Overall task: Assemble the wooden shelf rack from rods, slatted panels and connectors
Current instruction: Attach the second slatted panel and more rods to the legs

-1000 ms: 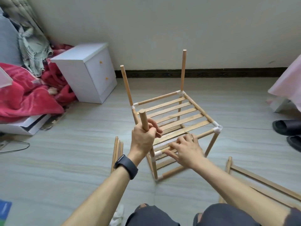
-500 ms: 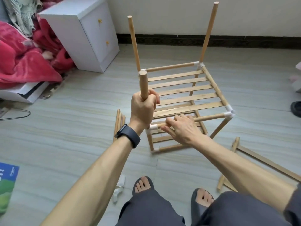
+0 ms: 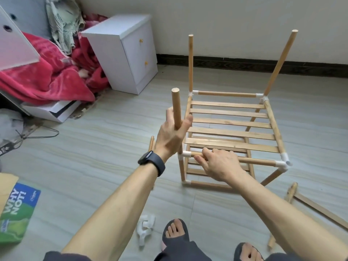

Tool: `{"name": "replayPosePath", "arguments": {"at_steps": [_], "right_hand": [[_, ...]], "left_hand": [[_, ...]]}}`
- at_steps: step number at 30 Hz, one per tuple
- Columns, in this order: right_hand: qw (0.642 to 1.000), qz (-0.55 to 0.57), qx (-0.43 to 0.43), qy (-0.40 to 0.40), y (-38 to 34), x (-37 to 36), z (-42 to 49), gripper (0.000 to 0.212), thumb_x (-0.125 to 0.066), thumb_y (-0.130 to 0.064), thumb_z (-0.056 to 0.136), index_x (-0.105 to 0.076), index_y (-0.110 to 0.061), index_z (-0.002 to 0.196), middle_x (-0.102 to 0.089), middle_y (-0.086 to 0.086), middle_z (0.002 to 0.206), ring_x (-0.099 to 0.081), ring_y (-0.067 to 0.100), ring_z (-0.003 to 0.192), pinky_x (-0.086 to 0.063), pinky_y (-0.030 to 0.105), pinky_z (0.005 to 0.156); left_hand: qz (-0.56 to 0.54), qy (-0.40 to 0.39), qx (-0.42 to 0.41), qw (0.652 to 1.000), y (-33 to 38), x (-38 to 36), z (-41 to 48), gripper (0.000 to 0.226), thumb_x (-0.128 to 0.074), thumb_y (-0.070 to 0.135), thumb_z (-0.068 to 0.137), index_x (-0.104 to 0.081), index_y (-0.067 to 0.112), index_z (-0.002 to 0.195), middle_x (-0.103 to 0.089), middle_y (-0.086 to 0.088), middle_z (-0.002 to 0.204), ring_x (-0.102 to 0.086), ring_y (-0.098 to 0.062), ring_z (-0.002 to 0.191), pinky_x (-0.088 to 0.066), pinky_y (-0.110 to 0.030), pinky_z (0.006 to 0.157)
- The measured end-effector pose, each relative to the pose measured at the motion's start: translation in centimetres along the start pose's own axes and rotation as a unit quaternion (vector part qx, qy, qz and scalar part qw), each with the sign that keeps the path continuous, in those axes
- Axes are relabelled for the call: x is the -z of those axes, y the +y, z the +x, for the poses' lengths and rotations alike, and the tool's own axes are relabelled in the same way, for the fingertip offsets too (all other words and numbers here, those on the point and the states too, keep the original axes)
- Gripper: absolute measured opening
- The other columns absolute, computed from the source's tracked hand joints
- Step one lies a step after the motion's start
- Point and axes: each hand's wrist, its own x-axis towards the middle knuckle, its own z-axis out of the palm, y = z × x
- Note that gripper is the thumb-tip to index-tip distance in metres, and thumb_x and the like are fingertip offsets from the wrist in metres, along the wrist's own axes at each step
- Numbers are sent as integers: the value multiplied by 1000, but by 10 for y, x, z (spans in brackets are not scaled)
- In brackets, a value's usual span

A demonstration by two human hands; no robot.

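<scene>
Mostly smooth round rods [image 3: 190, 61], flat slats [image 3: 231, 133].

Home bedroom: white nightstand [image 3: 128, 53], red blanket [image 3: 47, 80].

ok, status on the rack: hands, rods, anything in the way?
Left hand holds near-left upright rod. Right hand grips front rail. Near-right connector has no upright. Loose panel on floor at right, apart from rack.
</scene>
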Motion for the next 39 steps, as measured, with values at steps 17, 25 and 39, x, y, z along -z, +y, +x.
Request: {"name": "replayPosePath", "arguments": {"at_steps": [17,25,39], "right_hand": [[974,-34,-45,219,-24,-42,32,39,-44,-52,100,-63,-18,98,-60,3,82,-54,31,70,-29,35,62],[969,-44,-49,238,-26,-47,29,42,-43,-55,99,-61,-17,96,-61,4,88,-53,28,76,-30,37,68],[999,15,28,36,-19,-4,2,90,-44,-71,79,-25,-30,157,-40,6,154,-39,30,139,-29,53,113]], "left_hand": [[444,-200,307,818,-261,-35,-67,44,-49,26,99,-40,27,143,-44,-11,142,-42,-32,134,-41,-43,106],[447,-208,336,802,-273,-50,-64,31,-43,13,97,-45,23,126,-59,-14,117,-56,-33,111,-53,-42,87],[-12,-214,268,939,-56,71,-34,30,-43,29,85,-65,9,77,-50,5,47,-40,-14,47,-28,-22,43]]}}
